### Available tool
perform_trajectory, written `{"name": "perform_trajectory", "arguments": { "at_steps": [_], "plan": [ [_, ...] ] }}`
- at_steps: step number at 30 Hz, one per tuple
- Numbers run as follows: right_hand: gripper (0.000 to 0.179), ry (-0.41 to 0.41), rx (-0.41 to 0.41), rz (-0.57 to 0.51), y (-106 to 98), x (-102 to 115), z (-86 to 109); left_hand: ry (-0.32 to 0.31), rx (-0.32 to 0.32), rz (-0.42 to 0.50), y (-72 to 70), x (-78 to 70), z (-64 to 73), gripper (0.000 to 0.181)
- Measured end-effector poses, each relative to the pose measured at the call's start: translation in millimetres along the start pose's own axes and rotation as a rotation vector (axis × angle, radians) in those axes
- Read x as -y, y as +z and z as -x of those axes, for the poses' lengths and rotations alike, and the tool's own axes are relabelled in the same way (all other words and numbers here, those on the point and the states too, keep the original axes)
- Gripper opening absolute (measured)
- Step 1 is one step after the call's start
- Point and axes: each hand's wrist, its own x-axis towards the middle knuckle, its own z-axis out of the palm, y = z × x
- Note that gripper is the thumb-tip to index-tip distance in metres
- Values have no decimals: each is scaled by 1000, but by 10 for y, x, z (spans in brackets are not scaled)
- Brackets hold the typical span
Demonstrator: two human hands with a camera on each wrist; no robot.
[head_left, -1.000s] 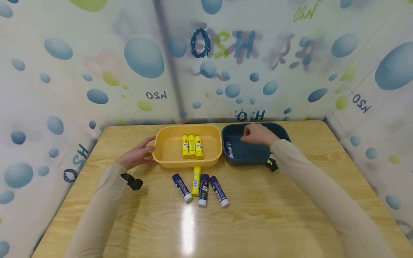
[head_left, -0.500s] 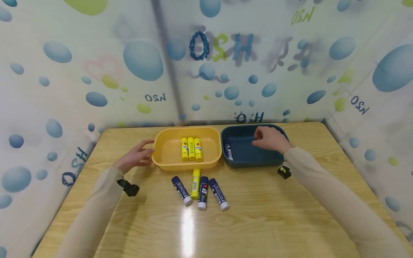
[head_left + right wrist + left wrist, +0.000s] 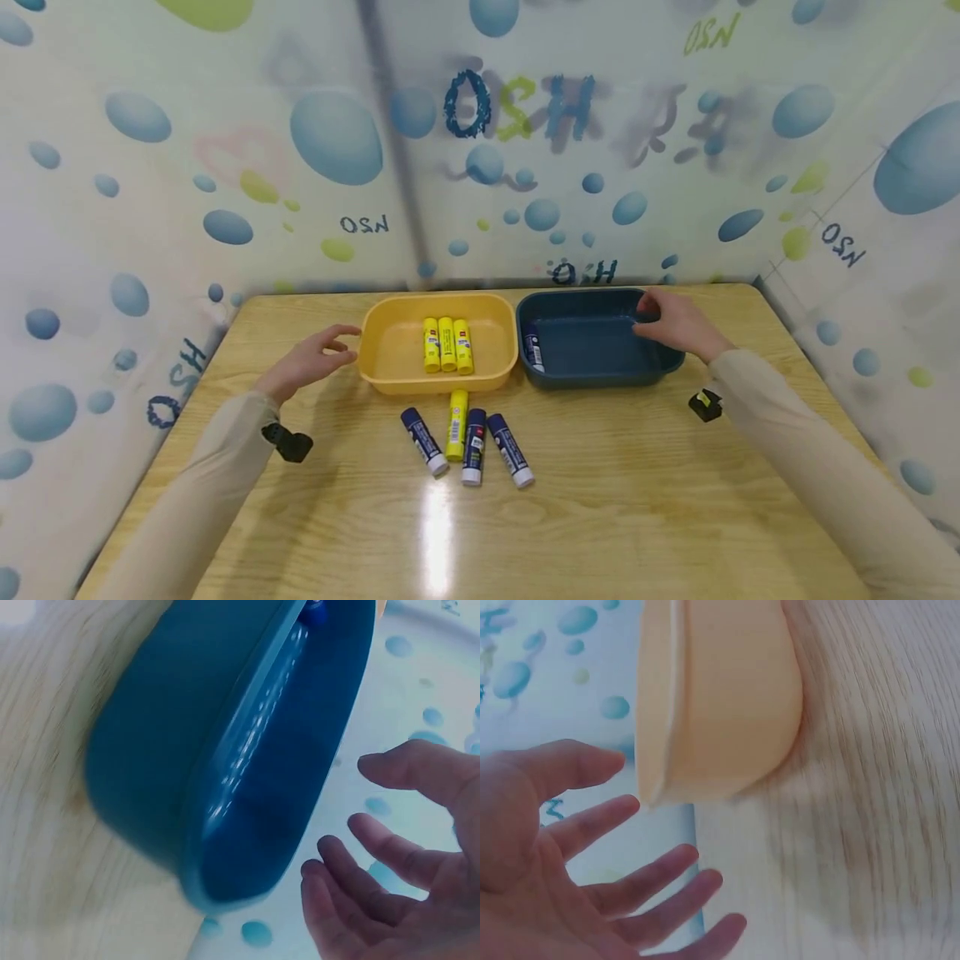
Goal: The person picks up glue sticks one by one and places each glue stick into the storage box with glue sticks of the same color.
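Observation:
Three yellow glue sticks (image 3: 447, 344) lie side by side in the yellow tray (image 3: 382, 386). At that tray's left end is my left hand (image 3: 306, 362), fingers spread and holding nothing; the left wrist view shows a small gap between fingertips and tray. A dark blue glue stick (image 3: 534, 347) lies at the left end of the dark blue tray (image 3: 600, 382). My right hand (image 3: 681, 323) hovers over that tray's right end with nothing in its loosely bent fingers. In front of the trays lie one yellow glue stick (image 3: 457, 426) and three dark blue glue sticks (image 3: 510, 451).
The two trays stand side by side on a wooden table (image 3: 615, 517), near its back edge. Behind the table hangs a pale backdrop (image 3: 315, 250) printed with blue and green drops. Each wrist carries a small black camera (image 3: 288, 442).
My right hand has moved right across the dark blue tray to its far end, and its fingers have loosened. My left hand has drawn slightly left, off the yellow tray's rim.

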Motion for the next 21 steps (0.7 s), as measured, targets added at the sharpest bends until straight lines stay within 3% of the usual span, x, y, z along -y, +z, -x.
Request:
{"name": "perform_trajectory", "arguments": {
  "at_steps": [4, 9, 21],
  "plan": [
    [41, -8, -28, -4, -42, -149, 36, -9, -6, -41, 18, -95, 45, 47],
    [46, 11, -48, -20, -59, -280, 82, 32, -16, -112, 32, -204, 115, 41],
    [59, 88, 6, -136, -15, -582, 194, 108, 31, -140, 82, -418, 202, 34]
  ]
}}
